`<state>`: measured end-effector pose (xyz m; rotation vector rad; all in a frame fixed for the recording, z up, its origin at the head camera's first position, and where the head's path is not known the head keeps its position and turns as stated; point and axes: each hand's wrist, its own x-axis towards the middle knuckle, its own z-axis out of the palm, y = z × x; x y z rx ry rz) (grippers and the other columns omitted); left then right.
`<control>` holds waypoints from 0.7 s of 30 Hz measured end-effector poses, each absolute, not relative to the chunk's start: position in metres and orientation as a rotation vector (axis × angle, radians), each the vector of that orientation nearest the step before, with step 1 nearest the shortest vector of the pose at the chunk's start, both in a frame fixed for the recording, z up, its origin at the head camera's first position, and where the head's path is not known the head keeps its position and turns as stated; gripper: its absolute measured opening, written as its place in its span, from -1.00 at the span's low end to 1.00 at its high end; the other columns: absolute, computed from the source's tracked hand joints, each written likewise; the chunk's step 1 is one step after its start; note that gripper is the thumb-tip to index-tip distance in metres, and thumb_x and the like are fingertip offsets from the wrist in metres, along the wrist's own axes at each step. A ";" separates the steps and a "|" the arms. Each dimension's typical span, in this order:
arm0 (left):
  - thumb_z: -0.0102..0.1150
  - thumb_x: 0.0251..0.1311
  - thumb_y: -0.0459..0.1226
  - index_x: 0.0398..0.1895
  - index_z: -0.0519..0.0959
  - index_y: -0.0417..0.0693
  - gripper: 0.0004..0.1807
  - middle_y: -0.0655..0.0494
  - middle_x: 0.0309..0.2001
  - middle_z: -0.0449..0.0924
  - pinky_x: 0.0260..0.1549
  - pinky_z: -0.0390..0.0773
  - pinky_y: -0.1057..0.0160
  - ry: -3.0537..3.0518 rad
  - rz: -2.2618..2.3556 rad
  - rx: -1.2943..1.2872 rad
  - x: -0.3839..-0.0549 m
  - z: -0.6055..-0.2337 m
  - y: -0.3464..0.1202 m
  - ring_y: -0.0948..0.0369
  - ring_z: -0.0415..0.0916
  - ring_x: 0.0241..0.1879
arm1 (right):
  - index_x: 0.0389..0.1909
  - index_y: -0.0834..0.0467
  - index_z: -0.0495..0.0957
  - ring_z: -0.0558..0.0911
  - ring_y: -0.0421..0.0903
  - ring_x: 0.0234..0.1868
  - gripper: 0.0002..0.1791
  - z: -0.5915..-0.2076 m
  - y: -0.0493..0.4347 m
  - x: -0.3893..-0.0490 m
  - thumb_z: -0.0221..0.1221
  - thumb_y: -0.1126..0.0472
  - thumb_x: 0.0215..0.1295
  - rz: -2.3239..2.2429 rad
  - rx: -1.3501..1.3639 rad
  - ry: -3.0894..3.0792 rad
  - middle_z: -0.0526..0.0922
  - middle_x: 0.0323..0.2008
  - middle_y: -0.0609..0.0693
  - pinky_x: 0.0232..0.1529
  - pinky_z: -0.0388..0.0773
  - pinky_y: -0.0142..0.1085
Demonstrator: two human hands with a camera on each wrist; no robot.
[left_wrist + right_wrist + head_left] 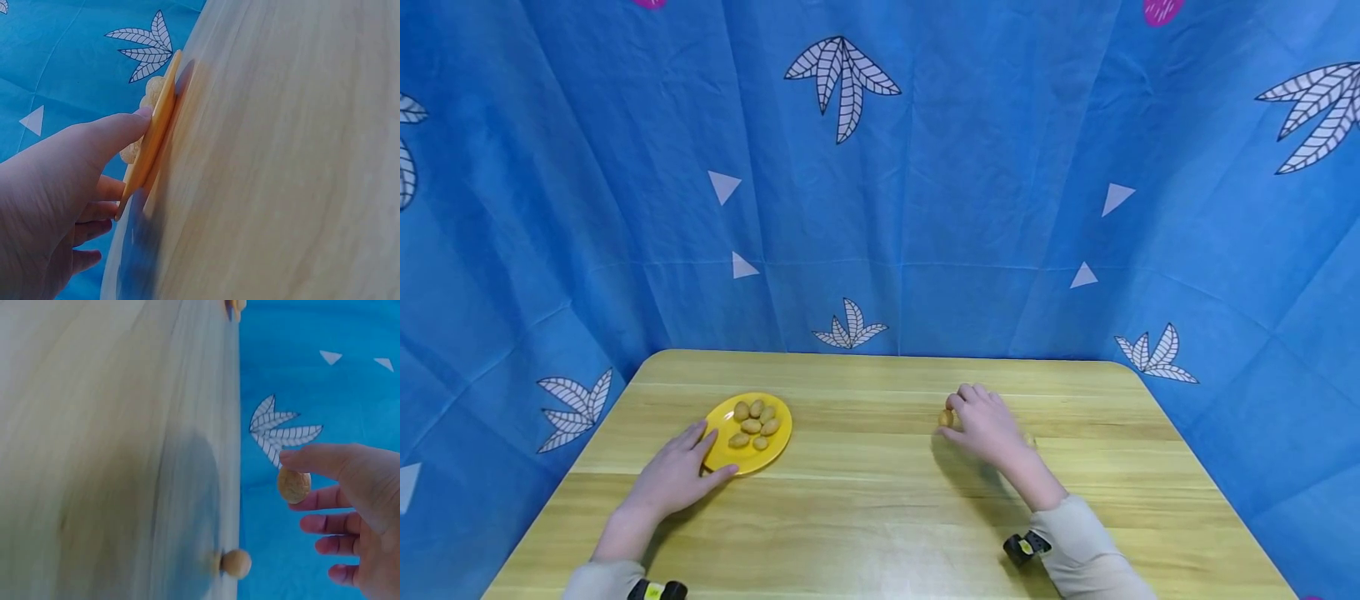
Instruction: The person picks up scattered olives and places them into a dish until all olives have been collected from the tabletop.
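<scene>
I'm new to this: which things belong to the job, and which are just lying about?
Part of the job, it seems:
yellow plate, held by left hand
potato-like pieces on it
pinched piece in right hand
loose piece nearby

Just surroundings:
wooden table
patterned blue cloth
black wrist devices

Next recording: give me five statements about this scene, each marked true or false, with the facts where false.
1. The right hand pinches a walnut. True.
2. The plate is bare. False: several walnuts lie on the yellow plate.
3. The left hand touches the plate's rim. True.
4. The blue curtain is plain. False: it bears leaf prints and triangles.
5. Another walnut lies on the wooden table, off the plate. True.
</scene>
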<state>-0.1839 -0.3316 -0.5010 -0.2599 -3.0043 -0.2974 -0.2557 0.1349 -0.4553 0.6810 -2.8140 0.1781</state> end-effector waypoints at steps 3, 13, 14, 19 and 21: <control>0.07 0.19 0.29 0.28 0.41 -0.37 -0.07 -0.41 0.38 0.24 0.28 0.31 -0.27 -3.007 -0.304 -0.260 -0.184 -0.500 -0.331 -0.32 0.24 0.34 | -0.30 0.07 0.55 0.44 -0.05 -0.22 -0.64 -0.454 0.125 -0.257 0.39 -0.09 0.07 0.189 0.712 -2.790 0.50 -0.29 -0.06 -0.21 0.41 -0.17; 0.07 0.20 0.28 0.28 0.41 -0.38 -0.08 -0.41 0.38 0.24 0.29 0.30 -0.27 -3.011 -0.307 -0.253 -0.183 -0.499 -0.331 -0.31 0.23 0.34 | -0.32 0.06 0.52 0.42 -0.04 -0.23 -0.64 -0.451 0.089 -0.259 0.42 -0.04 0.04 0.253 0.840 -2.686 0.47 -0.32 -0.05 -0.23 0.41 -0.16; 0.07 0.20 0.28 0.28 0.41 -0.37 -0.08 -0.41 0.38 0.24 0.29 0.30 -0.27 -3.011 -0.306 -0.252 -0.183 -0.498 -0.331 -0.31 0.23 0.34 | -0.32 0.07 0.52 0.42 -0.03 -0.23 -0.64 -0.450 0.085 -0.259 0.42 -0.04 0.04 0.254 0.856 -2.681 0.47 -0.32 -0.05 -0.23 0.41 -0.15; 0.06 0.20 0.29 0.28 0.40 -0.38 -0.07 -0.41 0.38 0.23 0.30 0.30 -0.27 -3.019 -0.300 -0.249 -0.183 -0.497 -0.330 -0.32 0.23 0.34 | -0.25 0.08 0.54 0.42 -0.05 -0.23 -0.62 -0.448 0.066 -0.259 0.41 -0.05 0.07 0.212 0.928 -2.661 0.49 -0.29 -0.04 -0.22 0.43 -0.15; 0.06 0.20 0.29 0.28 0.40 -0.38 -0.07 -0.41 0.38 0.23 0.29 0.30 -0.27 -3.022 -0.298 -0.251 -0.183 -0.497 -0.330 -0.32 0.23 0.34 | -0.22 0.08 0.54 0.41 -0.06 -0.24 -0.62 -0.446 0.058 -0.259 0.40 -0.05 0.07 0.193 0.954 -2.653 0.49 -0.28 -0.05 -0.24 0.42 -0.17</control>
